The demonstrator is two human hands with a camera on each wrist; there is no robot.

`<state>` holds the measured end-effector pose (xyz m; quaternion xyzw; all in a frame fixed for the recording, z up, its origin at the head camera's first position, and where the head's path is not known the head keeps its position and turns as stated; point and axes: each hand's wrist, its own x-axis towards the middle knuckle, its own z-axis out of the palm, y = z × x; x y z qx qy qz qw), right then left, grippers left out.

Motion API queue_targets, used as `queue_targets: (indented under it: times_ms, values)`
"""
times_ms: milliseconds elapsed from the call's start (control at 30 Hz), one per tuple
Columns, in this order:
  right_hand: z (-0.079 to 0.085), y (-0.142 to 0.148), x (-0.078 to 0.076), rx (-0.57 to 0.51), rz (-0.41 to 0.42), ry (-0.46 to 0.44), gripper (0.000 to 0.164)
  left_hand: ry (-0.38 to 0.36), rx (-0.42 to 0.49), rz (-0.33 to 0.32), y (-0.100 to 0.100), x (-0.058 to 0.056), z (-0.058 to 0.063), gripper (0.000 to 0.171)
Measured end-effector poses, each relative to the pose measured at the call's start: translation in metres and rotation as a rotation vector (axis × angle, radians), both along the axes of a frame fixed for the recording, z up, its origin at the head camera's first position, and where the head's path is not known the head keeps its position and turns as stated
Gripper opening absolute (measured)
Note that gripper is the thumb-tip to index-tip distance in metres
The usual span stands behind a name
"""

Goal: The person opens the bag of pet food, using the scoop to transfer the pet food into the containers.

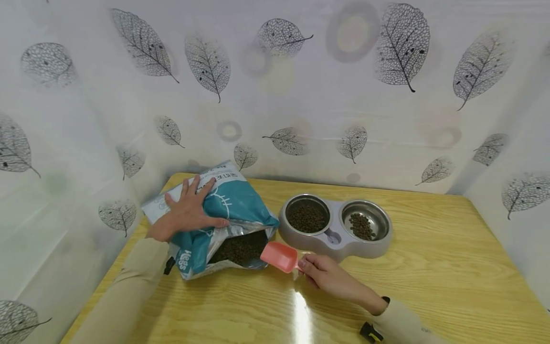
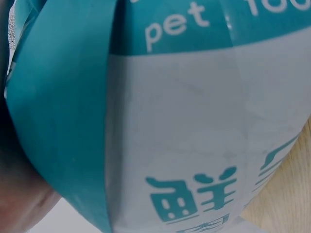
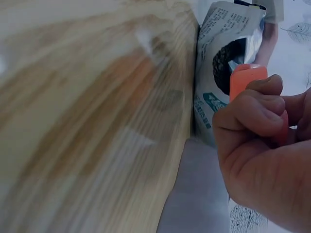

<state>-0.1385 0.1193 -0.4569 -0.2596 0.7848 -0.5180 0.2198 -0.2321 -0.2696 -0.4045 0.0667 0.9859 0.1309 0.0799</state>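
A teal and white pet food bag [image 1: 245,196] lies on its side, its mouth facing the front right and brown kibble [image 1: 240,249] showing inside. My left hand [image 1: 189,210] rests on top of it with fingers spread. In the left wrist view the printed side of the bag [image 2: 175,111] fills most of the picture. My right hand [image 1: 328,274] grips a pink scoop [image 1: 280,256] by its handle, just off the bag's mouth. In the right wrist view the fingers [image 3: 257,111] curl round the scoop's handle.
A grey double feeder [image 1: 337,246] stands right of the bag. Its left steel bowl [image 1: 308,215] holds plenty of kibble, the right bowl [image 1: 365,220] a smaller heap. Leaf-printed cloth [image 1: 301,95] hangs behind and beside the wooden table [image 1: 442,267].
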Motion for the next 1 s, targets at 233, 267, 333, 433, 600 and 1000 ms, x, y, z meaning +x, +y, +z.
queue_targets:
  times_ms: [233, 267, 333, 433, 600, 1000]
  values:
    - [0.001, -0.019, -0.001, 0.064, -0.021, 0.034, 0.04, -0.01, -0.003, 0.002, 0.003, 0.0, 0.0, 0.129]
    - [0.001, -0.021, -0.001, 0.071, -0.022, 0.032, 0.04, -0.01, -0.002, 0.002, 0.003, 0.0, 0.0, 0.129]
    - [0.002, -0.027, -0.002, 0.087, -0.027, 0.018, 0.04, -0.009, 0.001, 0.003, 0.003, 0.0, 0.001, 0.129]
    - [0.003, -0.034, -0.004, 0.119, -0.036, -0.009, 0.04, -0.007, 0.0, 0.003, 0.004, 0.0, 0.001, 0.129]
    - [0.004, -0.046, -0.011, 0.121, -0.062, -0.103, 0.04, -0.008, -0.005, 0.002, 0.003, 0.001, 0.002, 0.129]
    - [-0.007, -0.077, -0.022, 0.021, -0.049, -0.193, 0.043, -0.021, -0.009, 0.008, 0.001, -0.001, 0.002, 0.13]
